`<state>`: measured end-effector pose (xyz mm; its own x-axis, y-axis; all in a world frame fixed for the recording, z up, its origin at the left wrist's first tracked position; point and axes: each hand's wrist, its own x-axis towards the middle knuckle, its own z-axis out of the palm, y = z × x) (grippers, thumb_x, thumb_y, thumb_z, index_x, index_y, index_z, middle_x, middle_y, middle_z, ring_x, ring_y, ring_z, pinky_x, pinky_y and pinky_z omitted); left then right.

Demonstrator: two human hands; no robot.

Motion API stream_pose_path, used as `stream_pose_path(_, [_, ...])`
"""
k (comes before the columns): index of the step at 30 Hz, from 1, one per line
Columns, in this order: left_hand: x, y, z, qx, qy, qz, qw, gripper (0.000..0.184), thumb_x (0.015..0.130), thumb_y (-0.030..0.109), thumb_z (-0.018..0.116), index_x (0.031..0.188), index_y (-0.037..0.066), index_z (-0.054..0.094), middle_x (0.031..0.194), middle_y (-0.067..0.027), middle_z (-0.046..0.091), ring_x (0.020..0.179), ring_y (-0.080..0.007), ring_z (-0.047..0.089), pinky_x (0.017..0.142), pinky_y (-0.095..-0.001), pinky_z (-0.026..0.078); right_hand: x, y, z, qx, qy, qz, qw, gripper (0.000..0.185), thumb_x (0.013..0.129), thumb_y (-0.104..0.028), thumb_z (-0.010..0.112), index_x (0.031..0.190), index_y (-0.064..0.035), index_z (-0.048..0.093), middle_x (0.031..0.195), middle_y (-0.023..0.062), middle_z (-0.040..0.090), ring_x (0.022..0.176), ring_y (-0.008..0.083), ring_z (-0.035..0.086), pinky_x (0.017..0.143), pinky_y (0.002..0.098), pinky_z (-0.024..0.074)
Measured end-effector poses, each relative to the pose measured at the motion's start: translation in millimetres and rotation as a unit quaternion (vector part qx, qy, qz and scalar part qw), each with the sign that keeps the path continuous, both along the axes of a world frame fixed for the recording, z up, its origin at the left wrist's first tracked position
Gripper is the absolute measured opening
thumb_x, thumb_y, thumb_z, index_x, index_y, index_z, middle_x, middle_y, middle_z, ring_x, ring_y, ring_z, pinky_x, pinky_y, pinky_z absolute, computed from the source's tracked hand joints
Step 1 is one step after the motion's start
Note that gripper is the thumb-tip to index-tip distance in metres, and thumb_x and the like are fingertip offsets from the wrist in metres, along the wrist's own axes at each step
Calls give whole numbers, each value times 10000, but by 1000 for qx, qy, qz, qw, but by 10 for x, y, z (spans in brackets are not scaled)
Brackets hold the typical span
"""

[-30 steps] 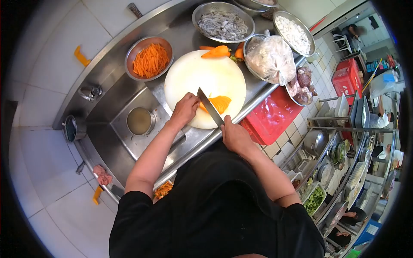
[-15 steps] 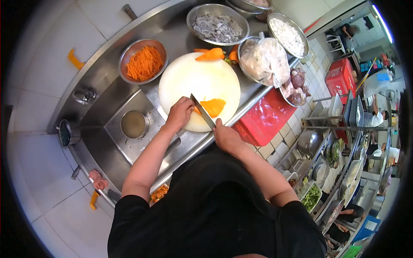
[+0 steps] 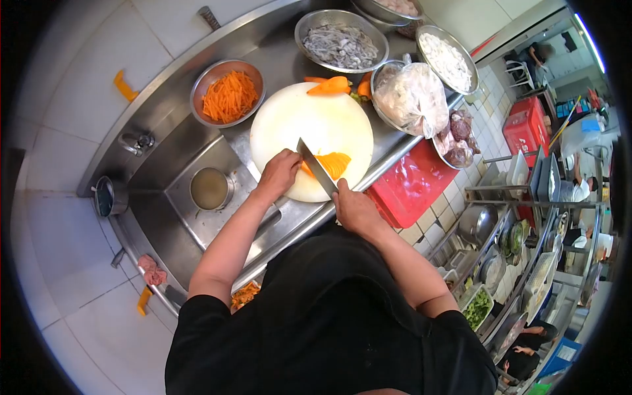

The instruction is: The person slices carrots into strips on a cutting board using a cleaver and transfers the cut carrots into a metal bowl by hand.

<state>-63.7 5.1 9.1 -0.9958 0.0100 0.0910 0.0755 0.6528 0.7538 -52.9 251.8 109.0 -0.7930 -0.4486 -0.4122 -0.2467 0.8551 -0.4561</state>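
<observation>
On a round white cutting board [image 3: 273, 122], thin orange carrot slices [image 3: 338, 162] lie fanned out against the far side of a wide-bladed kitchen knife [image 3: 316, 168]. My right hand [image 3: 357, 209] grips the knife's handle near the board's front edge. Curled fingers of my left hand [image 3: 280, 174] press on a piece of carrot just left of the blade; most of that piece is hidden. Larger peeled carrot pieces [image 3: 332, 85] rest at the board's back edge. A metal bowl of shredded carrot [image 3: 230, 97] stands to the board's left.
Behind the board are a colander of greyish strips [image 3: 340, 47], a bowl of white pieces [image 3: 445, 60] and a bagged bowl [image 3: 413, 99]. A sink with a pot [image 3: 210, 188] lies left. Red crate [image 3: 411, 187] and metal shelving [image 3: 484, 224] stand right. Other people are farther off.
The whole view has shifted slightly, so the scene sits a little farther right. The knife blade shows a bit broader. Both hands keep their grips beside the carrot slices.
</observation>
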Motion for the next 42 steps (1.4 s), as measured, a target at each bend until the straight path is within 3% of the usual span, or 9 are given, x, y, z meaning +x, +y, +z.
stream_pose_path(6, [17, 3, -10, -1, -2, 3, 1000, 135, 987, 108, 670, 1094, 52, 731, 1035, -171, 671, 1022, -389, 670, 912, -472, 554, 16, -36, 142, 32, -19, -1, 999, 231, 1109, -224, 472, 1188, -8, 445, 885, 322, 716, 859, 519, 715, 783, 654, 536])
stream_pose_path(11, [14, 5, -38, 2, 1, 7, 1000, 143, 988, 115, 676, 1106, 60, 733, 1046, -170, 676, 1025, -391, 677, 912, -473, 556, 2, -31, 73, 22, -20, 4, 1000, 253, 1114, -254, 483, 1192, -16, 444, 882, 320, 718, 842, 531, 711, 770, 660, 536])
stream_pose_path(19, [28, -4, -47, 5, 7, -1, 1000, 153, 990, 89, 674, 1122, 36, 731, 1096, -174, 700, 1038, -398, 693, 903, -455, 557, 92, 93, -289, 35, -44, -4, 998, 269, 1114, -264, 503, 1197, -16, 443, 904, 341, 713, 887, 529, 714, 803, 646, 540])
stream_pose_path(25, [67, -28, -55, 10, 11, -8, 1000, 148, 997, 88, 661, 1121, 34, 722, 1123, -166, 708, 1067, -393, 692, 919, -456, 557, 107, 158, -17, 2, 5, 21, 1000, 282, 1114, -250, 510, 1196, 11, 443, 819, 340, 686, 796, 536, 694, 732, 651, 526])
stream_pose_path(30, [85, -30, -88, -4, 22, -7, 1000, 141, 998, 84, 651, 1115, 40, 715, 1118, -159, 704, 1072, -381, 690, 926, -453, 560, 71, 50, 79, 7, 16, 12, 1000, 234, 1112, -240, 491, 1175, -17, 462, 835, 295, 715, 824, 522, 710, 758, 645, 544])
stream_pose_path(37, [84, -45, -67, -17, 29, -19, 999, 167, 993, 84, 661, 1146, 47, 717, 1108, -157, 694, 1067, -379, 678, 924, -464, 553, 26, 17, 85, 14, 8, 23, 1000, 245, 1111, -245, 491, 1179, -11, 465, 838, 297, 713, 830, 516, 713, 756, 643, 549])
stream_pose_path(42, [111, -42, -146, -22, 43, -19, 999, 154, 984, 80, 657, 1125, 60, 717, 1063, -147, 685, 1044, -369, 678, 911, -459, 557, 29, 110, -214, 27, -43, 16, 999, 276, 1116, -272, 498, 1194, -10, 463, 907, 326, 715, 896, 534, 706, 813, 656, 532])
